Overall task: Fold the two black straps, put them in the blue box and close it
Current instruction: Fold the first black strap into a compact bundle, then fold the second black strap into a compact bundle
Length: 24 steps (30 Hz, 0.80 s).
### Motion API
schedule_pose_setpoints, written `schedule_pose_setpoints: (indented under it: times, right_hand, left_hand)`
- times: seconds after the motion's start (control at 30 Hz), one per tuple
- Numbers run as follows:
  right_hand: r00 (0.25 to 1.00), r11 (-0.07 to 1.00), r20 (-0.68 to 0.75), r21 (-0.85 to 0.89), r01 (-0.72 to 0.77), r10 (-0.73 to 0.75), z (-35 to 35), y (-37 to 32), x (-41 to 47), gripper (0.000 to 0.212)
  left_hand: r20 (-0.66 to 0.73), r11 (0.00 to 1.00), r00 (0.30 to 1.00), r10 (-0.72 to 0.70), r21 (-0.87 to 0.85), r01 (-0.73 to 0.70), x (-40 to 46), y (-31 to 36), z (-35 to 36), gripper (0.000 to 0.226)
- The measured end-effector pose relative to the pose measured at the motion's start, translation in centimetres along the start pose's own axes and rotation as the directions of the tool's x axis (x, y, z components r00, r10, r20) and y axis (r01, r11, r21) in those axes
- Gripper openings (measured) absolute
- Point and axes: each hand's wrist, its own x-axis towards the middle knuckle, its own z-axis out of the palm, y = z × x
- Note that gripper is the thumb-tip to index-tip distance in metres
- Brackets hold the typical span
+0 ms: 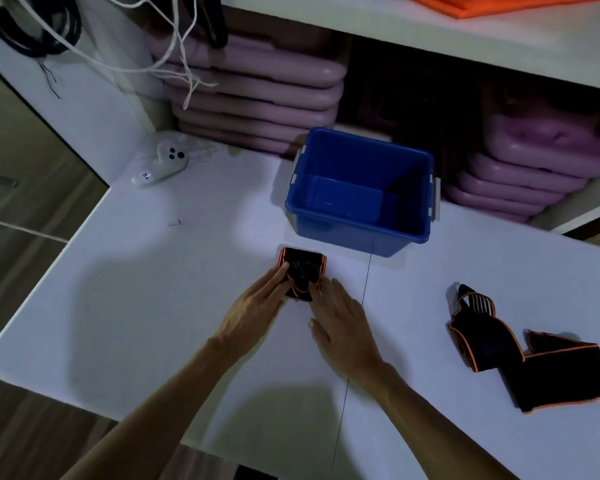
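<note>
Just in front of the blue box (pixel 361 195), on the white table (pixel 153 306), a folded black strap (pixel 302 268) with orange edging is lying as a small bundle. The left hand (pixel 253 313) is pressing on the bundle's left edge with fingers straight and together, palm down. The right hand (pixel 343 323) is lying flat beside it, fingers extended and touching the bundle's near right corner, thumb spread out on the table. Neither hand is curling around the fabric.

The blue box is standing open, its inside showing nothing in it, grey latches on 2 sides; no lid is showing.

To the right of the box and nearer the camera, the second strap (pixel 534 355) is lying loose and unfolded, well apart from both hands.

To the left of the box, a white controller (pixel 161 161) is resting near the table's far edge.
</note>
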Motion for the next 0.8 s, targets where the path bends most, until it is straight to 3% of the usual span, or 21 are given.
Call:
schedule_pose_setpoints:
  times: [0.2, 0.37, 0.47, 0.63, 0.8]
  right_hand:
    - [0.993, 0.992, 0.004, -0.015, -0.122, 0.122, -0.9, -1.2, 1.7, 0.067]
    - [0.991, 0.991, 0.014, 0.009, -0.134, 0.134, -1.9, -0.8, 3.0, 0.062]
    - [0.991, 0.989, 0.020, 0.057, -0.133, 0.132, -2.4, -0.7, 2.8, 0.064]
    - [0.983, 0.969, -0.036, 0.177, -0.170, 0.179, -3.6, -0.4, 0.4, 0.070]
    - [0.941, 0.924, -0.126, 0.268, -0.274, 0.315, -5.4, 1.4, -5.1, 0.059]
  left_hand:
    - [0.070, 1.000, 0.997, -0.014, -0.006, 0.014, 2.8, -1.3, 0.0, 0.060]
    - [0.141, 1.000, 0.990, -0.003, 0.030, -0.001, 3.3, -2.0, -0.4, 0.070]
    - [0.154, 0.998, 0.988, 0.006, 0.053, -0.014, 3.2, -1.8, -0.5, 0.063]
    - [-0.026, 0.996, 0.996, -0.080, 0.046, 0.082, 3.0, 1.0, -1.4, 0.050]
    - [-0.060, 0.988, 0.987, 0.146, 0.051, -0.143, 3.8, 6.3, 0.2, 0.031]
